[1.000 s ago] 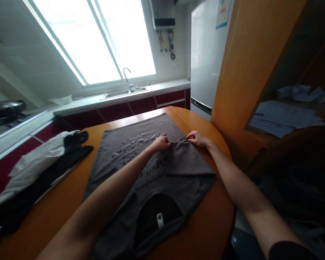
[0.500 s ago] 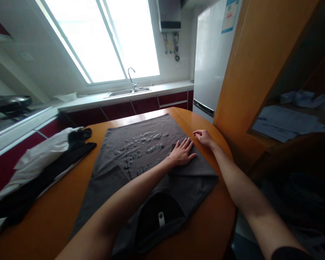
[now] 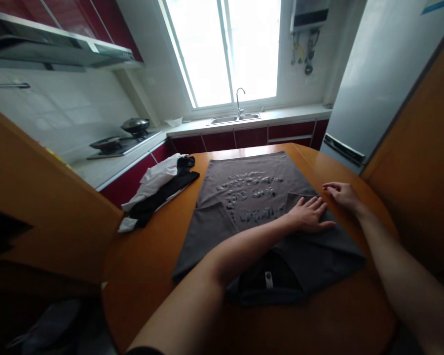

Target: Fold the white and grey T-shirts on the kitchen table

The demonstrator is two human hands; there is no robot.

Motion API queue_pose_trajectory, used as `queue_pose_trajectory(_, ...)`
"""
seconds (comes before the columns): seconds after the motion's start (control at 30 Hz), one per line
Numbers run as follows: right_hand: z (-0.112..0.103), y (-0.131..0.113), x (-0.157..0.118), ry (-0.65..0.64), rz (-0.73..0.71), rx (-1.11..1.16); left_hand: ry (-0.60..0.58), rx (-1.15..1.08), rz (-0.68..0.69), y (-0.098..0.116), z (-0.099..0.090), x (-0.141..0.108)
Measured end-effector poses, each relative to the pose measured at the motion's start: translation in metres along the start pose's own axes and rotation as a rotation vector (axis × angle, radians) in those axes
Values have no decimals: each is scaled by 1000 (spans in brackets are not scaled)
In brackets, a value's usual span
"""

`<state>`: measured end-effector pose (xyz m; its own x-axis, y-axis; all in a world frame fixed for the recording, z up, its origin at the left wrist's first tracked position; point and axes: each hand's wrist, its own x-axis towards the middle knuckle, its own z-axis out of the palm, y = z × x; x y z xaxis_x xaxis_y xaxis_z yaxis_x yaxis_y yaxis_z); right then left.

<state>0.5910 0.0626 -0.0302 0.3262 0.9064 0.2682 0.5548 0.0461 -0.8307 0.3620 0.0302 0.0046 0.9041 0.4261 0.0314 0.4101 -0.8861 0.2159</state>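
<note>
The grey T-shirt lies spread on the round tabletop, likely light, soft and limp, best pinched at the hem or a sleeve edge. The left hand presses flat on its folded-in side, fingers spread; just beside it, the right hand is loosely curled, apparently empty.
</note>
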Motion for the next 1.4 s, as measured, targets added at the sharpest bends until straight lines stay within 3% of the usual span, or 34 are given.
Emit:
queue_pose_trajectory(0.27,-1,-17,-5,-17,45,82,29,-21,67,8,-4,-10)
queue_pose_trajectory(0.5,1,-13,-1,0,58,84,35,-19,122,11,0,-22)
queue_pose_trajectory(0.6,1,-12,0,-7,59,95,20,-36,222,16,-4,-25)
queue_pose_trajectory(0.73,1,-10,1,-17,64,104,-88,-4,367,24,-10,-29)
queue_pose_trajectory(0.93,0,-11,2,-27,60,111,-91,-38,519,42,-15,-36)
queue_pose_trajectory(1.4,-1,-15,2,-44,88,129,-155,-79,571,50,-7,-45)
